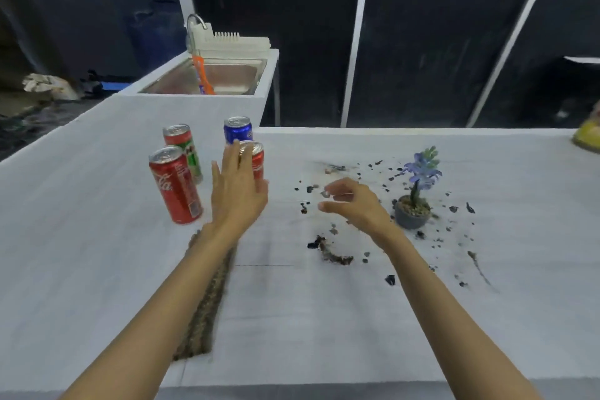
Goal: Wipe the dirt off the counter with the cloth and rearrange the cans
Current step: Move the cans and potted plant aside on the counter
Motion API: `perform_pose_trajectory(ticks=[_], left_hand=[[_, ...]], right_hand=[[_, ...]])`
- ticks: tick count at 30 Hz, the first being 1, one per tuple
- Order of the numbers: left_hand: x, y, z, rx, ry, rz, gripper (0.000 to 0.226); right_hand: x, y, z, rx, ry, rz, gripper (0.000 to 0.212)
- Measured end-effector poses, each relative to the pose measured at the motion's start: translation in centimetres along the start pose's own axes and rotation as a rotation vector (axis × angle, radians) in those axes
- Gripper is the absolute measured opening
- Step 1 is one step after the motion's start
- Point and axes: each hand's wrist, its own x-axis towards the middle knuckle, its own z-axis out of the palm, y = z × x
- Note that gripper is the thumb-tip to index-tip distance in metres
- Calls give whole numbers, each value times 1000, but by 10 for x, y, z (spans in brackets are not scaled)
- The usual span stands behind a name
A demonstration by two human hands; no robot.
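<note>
Several cans stand at the left of the white counter (pixel 97 269): a red Coca-Cola can (pixel 175 185) in front, a red-and-green can (pixel 185 149) behind it, a blue can (pixel 238 129) at the back and a red can (pixel 258 161) partly hidden by my left hand (pixel 237 191). That hand is open with fingers spread, right in front of the hidden red can. My right hand (pixel 350 204) hovers open over the dirt (pixel 331 253), dark crumbs and smears scattered across the counter's middle and right. A brown woven cloth (pixel 207 308) lies folded under my left forearm.
A small grey pot with a purple artificial plant (pixel 415 195) stands among the crumbs on the right. A steel sink (pixel 227 75) with a white rack and an orange bottle sits behind the cans. A yellow object (pixel 589 136) is at the far right edge.
</note>
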Motion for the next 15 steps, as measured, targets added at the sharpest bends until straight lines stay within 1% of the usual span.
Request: perform_pose_trajectory(ticks=[1,3,4,6,8,10,12,15], left_hand=[[-7,7,8,32,54,-2,71],[-16,18,23,116,144,-12,77],[-19,22,28,140,154,-37,80],[-18,27,37,162,103,-104,83],[-14,28,43,189,66,-147,82],[-11,28,46,222,105,-145,79],[-13,32,49,282,148,-101,76],[-23,48,60,316,145,-12,67]], right_hand=[[-8,11,-14,16,37,18,35],[-21,33,-41,34,121,57,34],[-26,43,-52,31,164,75,34],[-34,59,-70,29,239,108,31],[-37,72,-83,46,290,124,26],[-35,80,-91,36,338,118,25],[-29,85,-92,2,377,115,32],[-16,90,-88,-79,415,106,60]])
